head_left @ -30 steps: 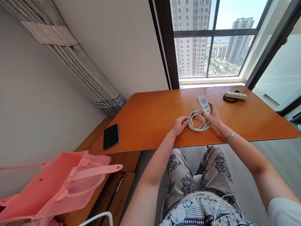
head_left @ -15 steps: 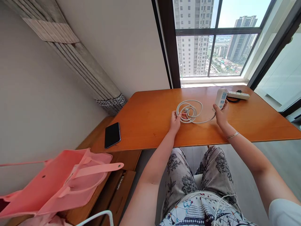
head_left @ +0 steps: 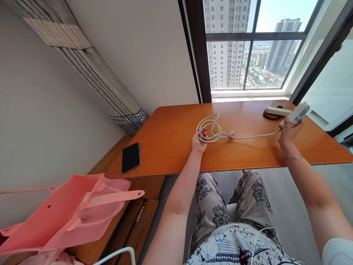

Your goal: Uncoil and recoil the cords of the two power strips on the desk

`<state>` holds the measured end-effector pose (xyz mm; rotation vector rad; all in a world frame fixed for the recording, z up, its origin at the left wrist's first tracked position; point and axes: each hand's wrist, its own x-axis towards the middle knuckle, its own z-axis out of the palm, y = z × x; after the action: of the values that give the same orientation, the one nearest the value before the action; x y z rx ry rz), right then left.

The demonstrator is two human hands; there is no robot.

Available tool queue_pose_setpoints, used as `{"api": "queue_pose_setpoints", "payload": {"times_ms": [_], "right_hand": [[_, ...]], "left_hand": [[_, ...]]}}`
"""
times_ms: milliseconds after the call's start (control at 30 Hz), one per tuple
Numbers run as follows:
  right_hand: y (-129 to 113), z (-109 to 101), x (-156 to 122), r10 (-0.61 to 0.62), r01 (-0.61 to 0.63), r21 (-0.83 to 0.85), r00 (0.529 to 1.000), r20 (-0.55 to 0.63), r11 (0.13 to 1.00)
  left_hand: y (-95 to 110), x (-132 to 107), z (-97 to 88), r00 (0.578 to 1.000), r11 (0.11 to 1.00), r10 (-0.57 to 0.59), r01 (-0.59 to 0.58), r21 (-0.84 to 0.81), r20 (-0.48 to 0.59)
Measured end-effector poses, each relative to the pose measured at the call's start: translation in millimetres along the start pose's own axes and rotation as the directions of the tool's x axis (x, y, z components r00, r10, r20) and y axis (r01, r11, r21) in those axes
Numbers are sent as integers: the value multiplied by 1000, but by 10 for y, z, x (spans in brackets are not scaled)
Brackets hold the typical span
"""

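My right hand (head_left: 290,130) grips one end of a white power strip (head_left: 296,115), held tilted above the right part of the table with its blue-marked sockets in sight. From that end a white cord runs left, drawn nearly straight. Its loops form a loose coil (head_left: 211,129), and my left hand (head_left: 199,141) is closed round the coil's left side. Beside the coil, where the straight stretch starts, the cord's plug (head_left: 230,133) shows. Some of my left fingers are hidden behind the loops.
A second white power strip (head_left: 278,111) with a black cord (head_left: 271,115) lies at the table's far right. On the orange-brown table's (head_left: 171,147) left end rests a black phone (head_left: 131,158). A pink bag (head_left: 82,213) stands at lower left. A window is behind the table.
My right hand has moved right with the power strip, which now tilts sideways. My left hand has shifted slightly left with the coil. The cord between them has stretched out, and the plug hangs outside the loops.
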<state>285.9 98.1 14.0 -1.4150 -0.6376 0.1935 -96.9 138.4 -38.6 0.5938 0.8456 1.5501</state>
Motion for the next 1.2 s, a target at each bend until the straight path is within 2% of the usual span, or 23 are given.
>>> {"api": "queue_pose_setpoints", "payload": {"times_ms": [133,333,467,633,700,833,900,1000,1100,1200], "right_hand": [[63,-183,146,71,-66,79,995,-65,995],[169,-346,220,50,-52,-23,997,-63,998],[245,-334,232,68,-66,22,991,-119,998],[326,-298,217,86,-72,91,983,-163,993],[346,-299,204,133,-110,145,979,-155,983],[362,-298,185,221,-195,184,966,-132,963],[369,-293,180,240,-219,165,963,-120,962],[393,-284,181,244,-238,80,966,-81,968],[445,-270,197,227,-227,-4,973,-44,974],[507,-251,223,217,-216,46,976,-24,975]], "left_hand": [[38,-66,26,996,999,-9,13,-43,84],[81,-156,37,972,994,57,-75,75,226],[54,-150,28,977,993,66,-85,87,201],[-88,-137,45,976,936,149,-191,296,158],[-127,-138,46,960,859,207,-270,435,188],[-128,-176,43,903,587,344,-422,692,259],[-105,-223,46,863,487,424,-473,734,275],[-74,-325,73,801,388,519,-533,752,300],[-64,-431,169,724,254,529,-633,731,443],[-68,-498,371,599,47,452,-756,653,661]]}}
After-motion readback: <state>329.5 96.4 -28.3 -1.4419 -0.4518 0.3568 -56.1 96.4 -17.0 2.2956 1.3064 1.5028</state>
